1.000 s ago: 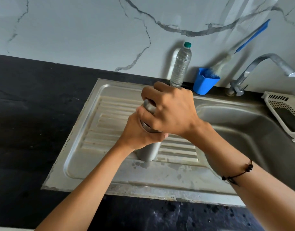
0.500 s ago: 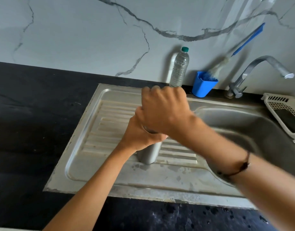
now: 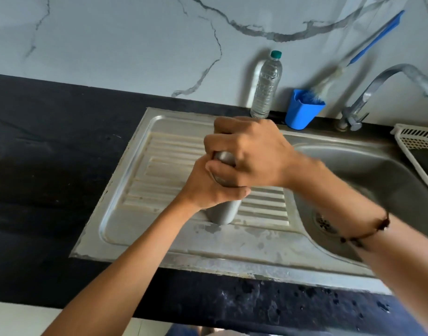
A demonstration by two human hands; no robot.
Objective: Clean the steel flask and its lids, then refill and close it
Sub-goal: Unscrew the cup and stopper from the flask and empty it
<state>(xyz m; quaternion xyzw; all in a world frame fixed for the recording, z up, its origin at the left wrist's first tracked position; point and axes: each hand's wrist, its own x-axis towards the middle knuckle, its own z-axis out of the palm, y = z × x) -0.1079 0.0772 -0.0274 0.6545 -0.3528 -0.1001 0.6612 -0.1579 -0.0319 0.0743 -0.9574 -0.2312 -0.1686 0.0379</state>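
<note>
The steel flask [image 3: 224,212] stands upright on the ribbed drainboard [image 3: 174,151] of the steel sink. My left hand [image 3: 208,187] grips its body from the left. My right hand [image 3: 251,154] is curled over the flask's top and covers the lid [image 3: 224,157], of which only a strip of steel shows between the fingers. A clear plastic water bottle [image 3: 266,86] with a green cap stands against the wall behind the sink.
A blue cup [image 3: 302,110] holding a blue-handled brush [image 3: 377,37] sits beside the tap [image 3: 382,86]. The sink basin [image 3: 368,170] with its drain lies to the right. A white plastic basket [image 3: 419,146] is at the far right. Black counter [image 3: 50,166] spreads to the left.
My right hand has turned on the flask's top, its wrist swinging, with motion blur on the forearm. The flask and my left hand stay in place.
</note>
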